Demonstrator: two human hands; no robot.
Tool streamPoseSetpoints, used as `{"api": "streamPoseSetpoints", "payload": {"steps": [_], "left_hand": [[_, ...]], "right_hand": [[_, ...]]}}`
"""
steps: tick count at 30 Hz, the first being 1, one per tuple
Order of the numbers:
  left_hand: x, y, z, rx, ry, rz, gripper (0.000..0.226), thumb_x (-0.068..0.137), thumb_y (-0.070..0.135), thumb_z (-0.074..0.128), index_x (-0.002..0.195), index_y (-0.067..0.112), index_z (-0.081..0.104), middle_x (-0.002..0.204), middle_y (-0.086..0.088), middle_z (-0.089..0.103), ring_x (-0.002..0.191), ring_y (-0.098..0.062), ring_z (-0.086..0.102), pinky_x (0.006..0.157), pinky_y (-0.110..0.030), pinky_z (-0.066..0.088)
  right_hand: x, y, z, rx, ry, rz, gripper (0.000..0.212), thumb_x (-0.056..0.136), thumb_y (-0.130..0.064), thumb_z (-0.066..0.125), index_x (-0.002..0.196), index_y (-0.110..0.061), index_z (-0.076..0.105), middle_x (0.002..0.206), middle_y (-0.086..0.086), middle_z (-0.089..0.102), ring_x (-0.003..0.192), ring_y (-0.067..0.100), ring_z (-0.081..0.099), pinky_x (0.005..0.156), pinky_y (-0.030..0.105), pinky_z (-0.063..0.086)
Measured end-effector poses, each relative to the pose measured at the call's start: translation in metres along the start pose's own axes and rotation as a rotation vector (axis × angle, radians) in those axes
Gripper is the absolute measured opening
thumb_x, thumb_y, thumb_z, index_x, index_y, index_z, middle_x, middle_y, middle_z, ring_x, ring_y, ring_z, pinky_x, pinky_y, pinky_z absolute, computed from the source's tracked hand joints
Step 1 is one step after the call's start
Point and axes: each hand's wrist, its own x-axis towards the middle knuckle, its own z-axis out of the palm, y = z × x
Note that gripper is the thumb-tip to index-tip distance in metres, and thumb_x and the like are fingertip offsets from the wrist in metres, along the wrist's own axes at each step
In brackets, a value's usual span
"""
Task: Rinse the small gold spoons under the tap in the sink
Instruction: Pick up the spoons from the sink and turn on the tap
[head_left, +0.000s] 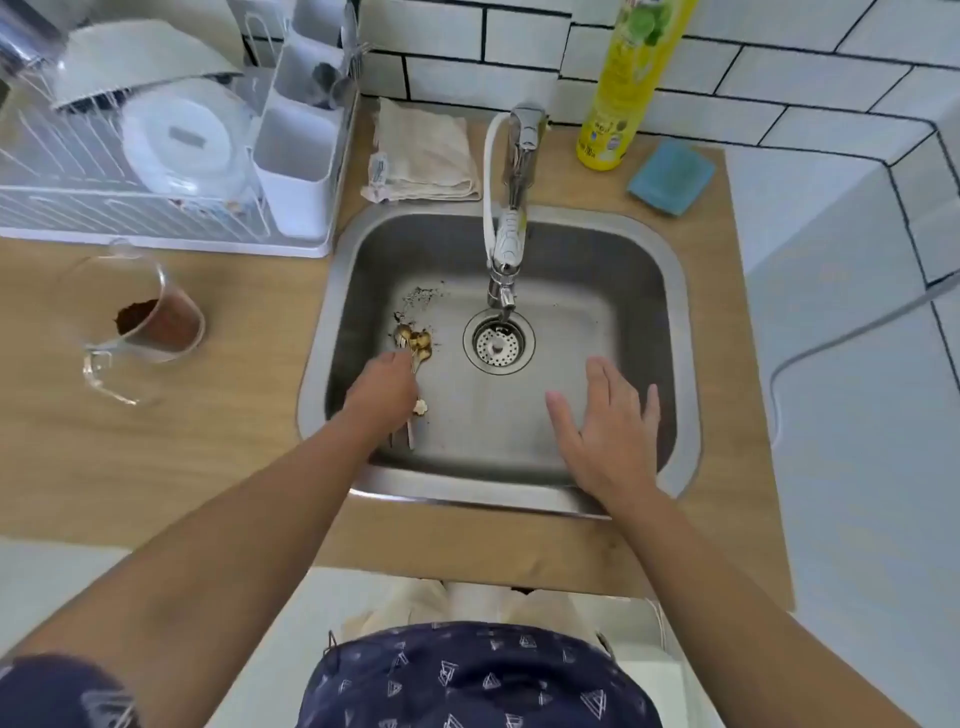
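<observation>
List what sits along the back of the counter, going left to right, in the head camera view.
Dish rack → folded cloth → tap → yellow bottle → blue sponge.

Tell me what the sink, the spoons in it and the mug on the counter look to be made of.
Sink: brushed stainless steel, going by its dull grey sheen and soft reflections.
Spoons: metal with a shiny gold finish; whether plated or solid cannot be told.
Mug: clear glass, likely, since the brown powder inside shows through its wall.
</observation>
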Motion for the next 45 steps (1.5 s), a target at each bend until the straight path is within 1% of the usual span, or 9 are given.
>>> {"api": "streamPoseSetpoints", "payload": {"steps": [3, 12, 18, 22, 25, 28, 31, 40, 45], "left_hand": [[0.017, -0.006, 0.004, 0.114, -0.107, -0.039, 0.033, 0.093, -0.001, 0.042, 0.126, 0.0, 0.047, 0.127, -0.022, 0.054, 0.113, -0.035, 0.054, 0.093, -0.045, 0.051], [0.033, -0.005, 0.008, 0.221, -0.148, -0.093, 0.034, 0.092, -0.005, 0.045, 0.125, 0.001, 0.044, 0.118, -0.024, 0.061, 0.106, -0.038, 0.063, 0.075, -0.041, 0.053], [0.026, -0.005, 0.003, 0.253, -0.13, -0.063, 0.032, 0.093, -0.004, 0.046, 0.124, 0.001, 0.049, 0.116, -0.021, 0.064, 0.103, -0.035, 0.066, 0.076, -0.04, 0.056], [0.009, 0.0, 0.002, 0.109, -0.071, -0.051, 0.025, 0.094, -0.001, 0.047, 0.116, 0.006, 0.057, 0.104, -0.015, 0.066, 0.087, -0.028, 0.065, 0.067, -0.036, 0.054], [-0.006, 0.01, 0.003, -0.122, 0.007, -0.012, 0.019, 0.098, 0.014, 0.053, 0.111, 0.009, 0.065, 0.103, -0.014, 0.069, 0.087, -0.028, 0.063, 0.072, -0.032, 0.049], [-0.023, 0.018, 0.003, -0.279, 0.07, 0.034, 0.018, 0.097, 0.02, 0.061, 0.109, 0.009, 0.069, 0.101, -0.011, 0.071, 0.091, -0.026, 0.065, 0.083, -0.036, 0.053], [-0.03, 0.02, 0.003, -0.324, 0.098, 0.058, 0.019, 0.096, 0.022, 0.062, 0.108, 0.01, 0.069, 0.099, -0.01, 0.072, 0.091, -0.025, 0.065, 0.084, -0.038, 0.053], [-0.034, 0.022, 0.0, -0.381, 0.116, 0.056, 0.018, 0.097, 0.023, 0.062, 0.107, 0.011, 0.07, 0.098, -0.007, 0.071, 0.087, -0.021, 0.064, 0.081, -0.036, 0.055], [-0.034, 0.022, 0.001, -0.374, 0.092, 0.043, 0.018, 0.097, 0.023, 0.062, 0.11, 0.012, 0.069, 0.099, -0.005, 0.071, 0.087, -0.018, 0.064, 0.08, -0.031, 0.053]], "right_hand": [[0.005, 0.0, 0.001, 0.038, 0.02, 0.013, 0.072, 0.1, -0.06, 0.032, 0.153, -0.013, 0.04, 0.158, 0.009, 0.045, 0.143, 0.03, 0.043, 0.123, 0.053, 0.019], [0.024, 0.007, -0.003, 0.153, 0.038, -0.011, 0.059, 0.102, -0.056, 0.039, 0.145, -0.017, 0.05, 0.148, 0.003, 0.054, 0.132, 0.024, 0.053, 0.11, 0.049, 0.033], [0.077, -0.026, -0.038, 0.53, 0.154, 0.045, 0.031, 0.101, -0.044, 0.054, 0.114, -0.021, 0.071, 0.103, -0.006, 0.072, 0.087, 0.007, 0.061, 0.081, 0.028, 0.047], [0.138, -0.069, -0.074, 0.896, 0.146, 0.115, 0.019, 0.099, -0.04, 0.057, 0.09, -0.028, 0.069, 0.079, -0.011, 0.072, 0.065, -0.002, 0.065, 0.061, 0.021, 0.052], [0.182, -0.1, -0.091, 1.14, 0.057, 0.21, 0.02, 0.105, -0.028, 0.055, 0.089, -0.016, 0.062, 0.077, -0.001, 0.07, 0.059, 0.003, 0.063, 0.054, 0.017, 0.051], [0.208, -0.115, -0.095, 1.169, -0.059, 0.306, 0.023, 0.106, -0.019, 0.054, 0.086, -0.009, 0.06, 0.074, 0.005, 0.07, 0.061, 0.011, 0.059, 0.052, 0.02, 0.05], [0.218, -0.118, -0.098, 1.15, -0.146, 0.32, 0.022, 0.107, -0.021, 0.053, 0.092, -0.008, 0.064, 0.079, 0.004, 0.074, 0.052, 0.005, 0.058, 0.044, 0.018, 0.046], [0.223, -0.127, -0.096, 1.127, -0.116, 0.361, 0.026, 0.108, -0.029, 0.053, 0.093, -0.01, 0.063, 0.078, -0.003, 0.07, 0.047, 0.0, 0.063, 0.037, 0.014, 0.039], [0.223, -0.134, -0.097, 1.228, -0.108, 0.371, 0.018, 0.109, -0.02, 0.047, 0.112, -0.005, 0.055, 0.082, 0.0, 0.063, 0.043, 0.007, 0.068, 0.03, 0.013, 0.033]]}}
